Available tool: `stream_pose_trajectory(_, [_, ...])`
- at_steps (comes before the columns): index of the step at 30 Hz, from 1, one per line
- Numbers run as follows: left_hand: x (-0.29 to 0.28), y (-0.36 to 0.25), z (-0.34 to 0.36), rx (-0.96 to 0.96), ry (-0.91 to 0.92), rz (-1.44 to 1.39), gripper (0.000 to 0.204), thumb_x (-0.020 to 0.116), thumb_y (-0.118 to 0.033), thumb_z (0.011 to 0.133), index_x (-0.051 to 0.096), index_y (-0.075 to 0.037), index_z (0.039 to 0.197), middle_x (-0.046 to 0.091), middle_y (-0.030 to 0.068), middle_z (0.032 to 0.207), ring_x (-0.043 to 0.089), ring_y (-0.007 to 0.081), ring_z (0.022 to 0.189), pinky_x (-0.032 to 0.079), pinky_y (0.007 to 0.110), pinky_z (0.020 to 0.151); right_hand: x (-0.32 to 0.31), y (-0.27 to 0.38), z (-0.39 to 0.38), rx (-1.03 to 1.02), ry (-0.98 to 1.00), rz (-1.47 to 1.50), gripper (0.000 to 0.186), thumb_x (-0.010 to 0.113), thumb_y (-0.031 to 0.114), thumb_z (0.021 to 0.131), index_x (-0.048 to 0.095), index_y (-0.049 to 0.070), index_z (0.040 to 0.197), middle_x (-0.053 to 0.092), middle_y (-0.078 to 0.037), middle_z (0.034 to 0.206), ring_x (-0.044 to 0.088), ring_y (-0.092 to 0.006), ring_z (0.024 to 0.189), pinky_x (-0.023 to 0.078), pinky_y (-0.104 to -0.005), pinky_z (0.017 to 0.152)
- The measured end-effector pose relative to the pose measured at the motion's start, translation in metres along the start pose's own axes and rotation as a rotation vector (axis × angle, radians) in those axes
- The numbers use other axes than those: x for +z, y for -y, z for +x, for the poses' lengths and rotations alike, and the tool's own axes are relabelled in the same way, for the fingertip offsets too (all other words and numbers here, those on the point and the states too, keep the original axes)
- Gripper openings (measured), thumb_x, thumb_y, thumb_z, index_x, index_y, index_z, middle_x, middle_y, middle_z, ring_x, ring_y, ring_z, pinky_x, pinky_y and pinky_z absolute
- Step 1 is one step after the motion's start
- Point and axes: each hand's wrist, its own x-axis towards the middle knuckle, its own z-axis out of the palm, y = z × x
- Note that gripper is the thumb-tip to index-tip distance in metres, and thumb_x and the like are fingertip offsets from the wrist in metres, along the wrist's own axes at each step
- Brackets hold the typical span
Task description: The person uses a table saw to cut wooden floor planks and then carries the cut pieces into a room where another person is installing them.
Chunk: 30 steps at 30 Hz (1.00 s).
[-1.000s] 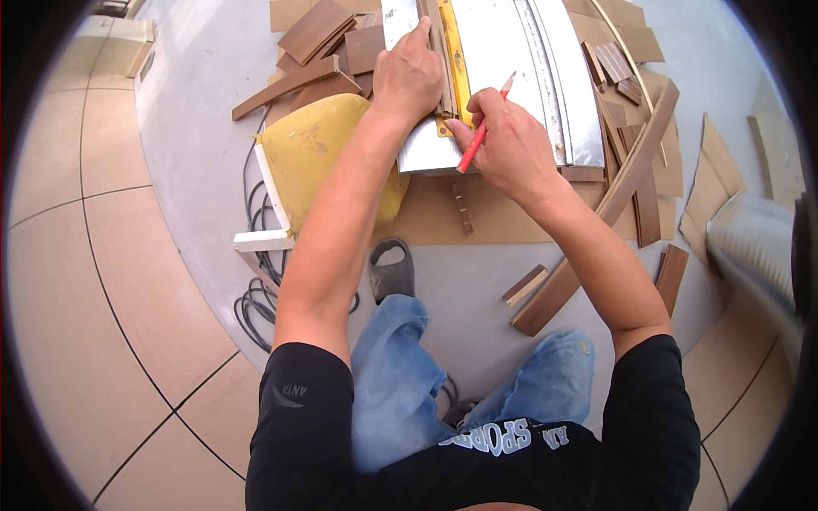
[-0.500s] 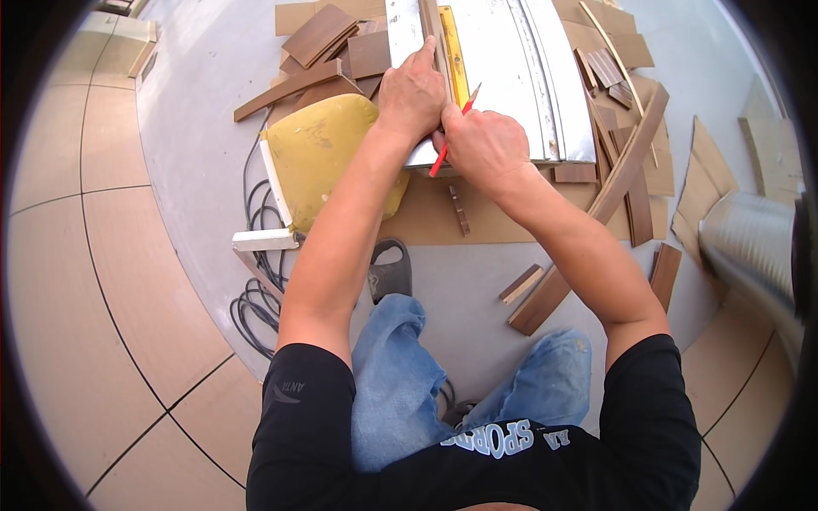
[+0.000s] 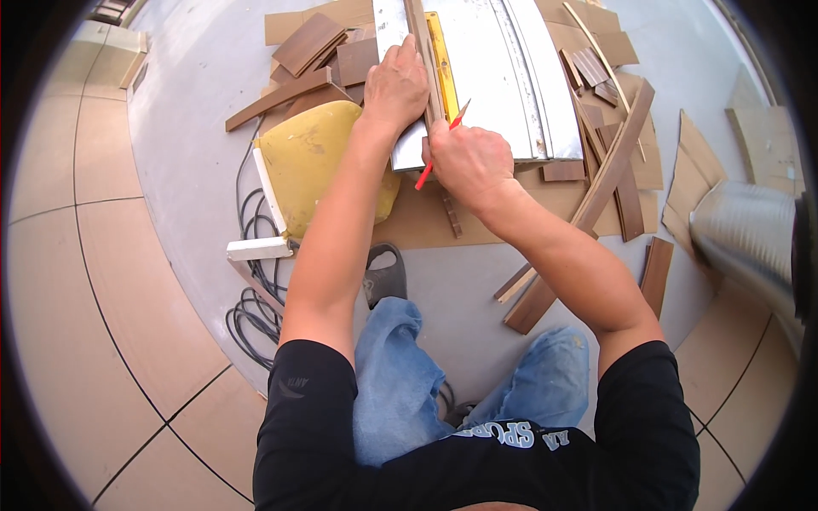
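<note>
As I watch remotely, my right hand (image 3: pixel 471 157) has its fingers clamped on a red pencil (image 3: pixel 424 176); just beyond them a brown wood strip (image 3: pixel 429 53) lies on the silver desk (image 3: pixel 494 68), my left hand (image 3: pixel 398 89) against its left side; whether those fingers pinch it, I cannot tell

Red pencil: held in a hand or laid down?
Held: the red pencil is in the right hand, its sharpened tip and other end showing on either side of the grip.

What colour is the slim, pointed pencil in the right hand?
The slim, pointed pencil in the bare right hand is red; it shows best in the head view.
</note>
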Motion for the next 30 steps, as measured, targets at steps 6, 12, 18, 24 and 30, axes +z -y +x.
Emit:
stream_pose_trajectory(6, [0.001, 0.0, -0.011, 0.025, 0.072, -0.047, 0.048, 0.044, -0.02, 0.104, 0.047, 0.004, 0.146, 0.067, 0.0204, 0.112, 0.065, 0.0405, 0.102, 0.049, 0.051, 0.092, -0.002, 0.002, -0.012, -0.025, 0.028, 0.001, 0.011, 0.064, 0.011, 0.086, 0.061, 0.008, 0.075, 0.068, -0.011, 0.06, 0.072, -0.0266, 0.055, 0.055, -0.0401, 0.046])
stream_pose_trajectory(12, [-0.007, -0.012, -0.031, 0.03, 0.059, -0.052, 0.047, 0.046, -0.017, 0.103, 0.051, 0.005, 0.144, 0.068, 0.0218, 0.107, 0.066, 0.0425, 0.095, 0.051, 0.051, 0.087, -0.008, 0.006, -0.034, -0.053, 0.006, 0.019, 0.017, 0.063, 0.013, 0.087, 0.058, 0.01, 0.07, 0.065, -0.011, 0.054, 0.07, -0.0264, 0.051, 0.054, -0.0396, 0.045])
stream_pose_trajectory(18, [-0.018, -0.023, -0.055, 0.047, 0.056, -0.049, 0.045, 0.047, -0.014, 0.103, 0.052, 0.007, 0.142, 0.068, 0.0239, 0.103, 0.065, 0.0455, 0.092, 0.052, 0.053, 0.084, -0.01, 0.014, -0.058, -0.059, -0.024, 0.005, 0.02, 0.064, 0.015, 0.085, 0.056, 0.012, 0.068, 0.062, -0.008, 0.052, 0.068, -0.0236, 0.048, 0.053, -0.0377, 0.043])
stream_pose_trajectory(24, [-0.023, -0.029, -0.058, 0.046, 0.068, -0.089, 0.045, 0.047, -0.014, 0.103, 0.051, 0.008, 0.142, 0.067, 0.0241, 0.105, 0.065, 0.0445, 0.09, 0.053, 0.052, 0.084, -0.007, 0.018, -0.074, -0.046, -0.046, -0.042, 0.034, 0.07, 0.029, 0.091, 0.052, 0.014, 0.067, 0.056, -0.007, 0.048, 0.063, -0.0254, 0.045, 0.05, -0.0372, 0.043])
stream_pose_trajectory(30, [-0.018, -0.017, -0.035, 0.04, 0.074, -0.051, 0.049, 0.046, -0.016, 0.103, 0.047, 0.009, 0.145, 0.067, 0.025, 0.106, 0.065, 0.0457, 0.093, 0.054, 0.05, 0.086, -0.012, 0.02, -0.081, -0.065, -0.053, -0.013, 0.034, 0.07, 0.028, 0.091, 0.052, 0.014, 0.066, 0.055, -0.007, 0.048, 0.062, -0.0251, 0.045, 0.049, -0.0377, 0.043])
